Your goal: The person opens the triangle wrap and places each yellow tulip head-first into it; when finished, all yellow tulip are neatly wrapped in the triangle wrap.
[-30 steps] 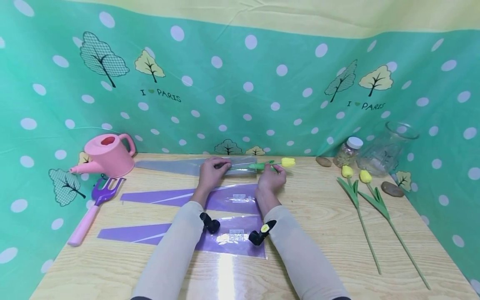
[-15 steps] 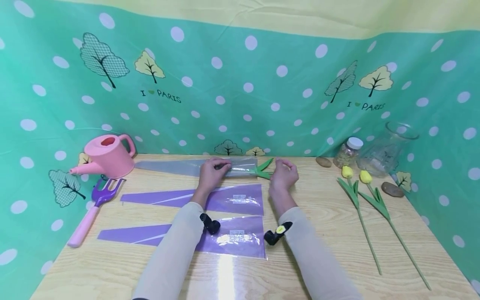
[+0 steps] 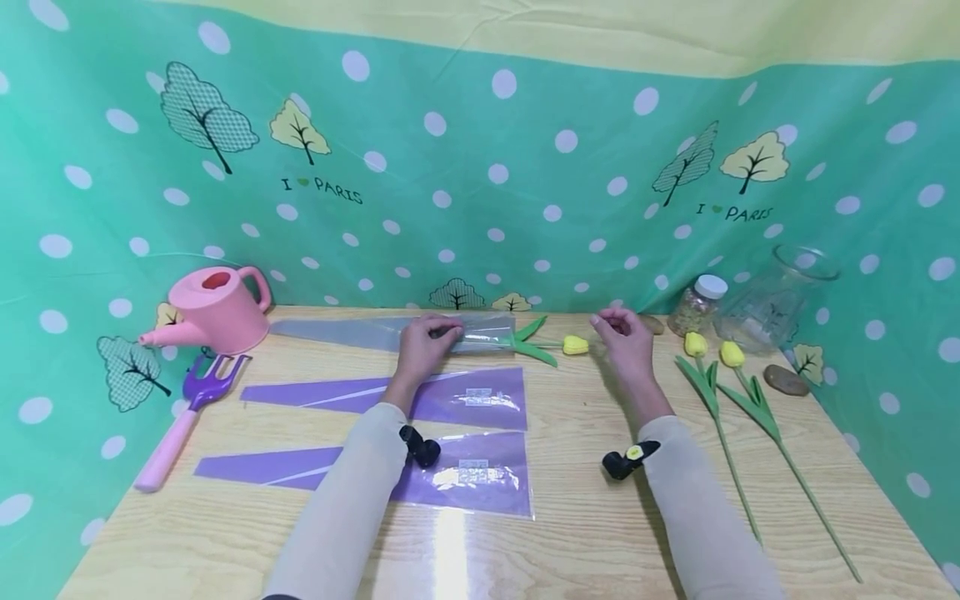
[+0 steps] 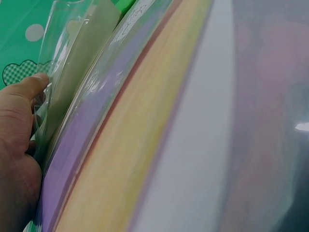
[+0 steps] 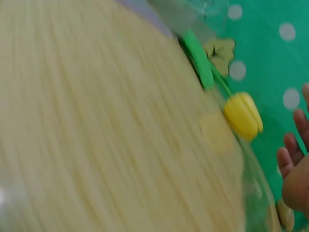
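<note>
A yellow artificial tulip [image 3: 575, 345] lies at the back of the table, its bloom and green leaves sticking out of the wide end of a clear plastic flower sleeve [image 3: 352, 332]. My left hand [image 3: 426, 346] pinches that sleeve between thumb and fingers; the left wrist view shows the thumb on the film. To the right of the bloom, apart from it, is my right hand [image 3: 628, 343], with nothing in it and its fingers loosely bent. In the right wrist view the tulip [image 5: 243, 116] is left of the fingers.
Two purple-tinted sleeves, an upper [image 3: 450, 398] and a lower [image 3: 480, 475], lie in front. Two tulips [image 3: 716, 417] lie at right, near stones [image 3: 785, 379], a capped jar [image 3: 697, 306] and a glass vase [image 3: 765, 308]. At left are a pink watering can [image 3: 217, 312] and garden fork [image 3: 187, 417].
My right hand has let go of the tulip and moved right, away from it. Its leaves have spread outside the sleeve opening. My left hand has stayed in place on the sleeve.
</note>
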Demonstrator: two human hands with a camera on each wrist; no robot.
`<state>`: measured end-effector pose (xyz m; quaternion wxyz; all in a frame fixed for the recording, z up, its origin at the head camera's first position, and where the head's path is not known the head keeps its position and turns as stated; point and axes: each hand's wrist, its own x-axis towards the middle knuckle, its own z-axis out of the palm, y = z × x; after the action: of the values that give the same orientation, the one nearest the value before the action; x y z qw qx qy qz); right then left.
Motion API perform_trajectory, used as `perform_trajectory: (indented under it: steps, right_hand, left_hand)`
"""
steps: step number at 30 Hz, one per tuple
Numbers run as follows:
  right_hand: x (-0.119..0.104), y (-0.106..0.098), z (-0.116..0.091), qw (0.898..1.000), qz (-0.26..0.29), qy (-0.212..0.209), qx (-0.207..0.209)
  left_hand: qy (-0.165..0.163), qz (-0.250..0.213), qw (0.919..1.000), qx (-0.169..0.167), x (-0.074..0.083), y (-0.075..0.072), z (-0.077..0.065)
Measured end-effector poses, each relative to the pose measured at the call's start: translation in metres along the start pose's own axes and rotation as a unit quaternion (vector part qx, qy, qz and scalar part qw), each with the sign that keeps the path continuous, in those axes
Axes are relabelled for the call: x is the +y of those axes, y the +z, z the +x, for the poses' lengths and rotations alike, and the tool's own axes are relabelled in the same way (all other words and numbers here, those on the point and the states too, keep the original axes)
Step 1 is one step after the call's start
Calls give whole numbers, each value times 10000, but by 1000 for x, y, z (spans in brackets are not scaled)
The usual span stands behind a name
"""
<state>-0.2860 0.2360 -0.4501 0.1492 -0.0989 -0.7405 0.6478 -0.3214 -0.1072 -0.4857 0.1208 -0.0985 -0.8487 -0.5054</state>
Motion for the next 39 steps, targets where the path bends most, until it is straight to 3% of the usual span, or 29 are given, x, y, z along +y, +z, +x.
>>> perform_trajectory:
  steps: [4,9,14,19,24,30,39]
  right_hand:
    - [8,-14,4,9959,-494,-13,-757]
    - [18,-23,7,9809,-935,-104,-1704]
    - [23,-23,8,9665,-1471,-325,-2081]
    - [27,-19,8,9555,-1915,-549,-2175]
    - [28,-17,7,9542,-2011,-608,-2130]
    - [25,-14,4,9610,-1980,-633,-1826]
    - [19,-2,2,9744,-1507,-682,-1524]
  left_hand:
    - [-26,-35,10000,-17,1,0,-1]
    - [-120,-48,9999,-60,1,0,-1]
    - [-105,-21,9999,-55,0,0,-1]
    - [-48,-3,10000,15,0,1,-2]
    - [-76,-8,10000,33,1,1,-3]
    - [-92,-58,9999,18,0,1,-2]
    - [-54,28,10000,32,2,0,-2]
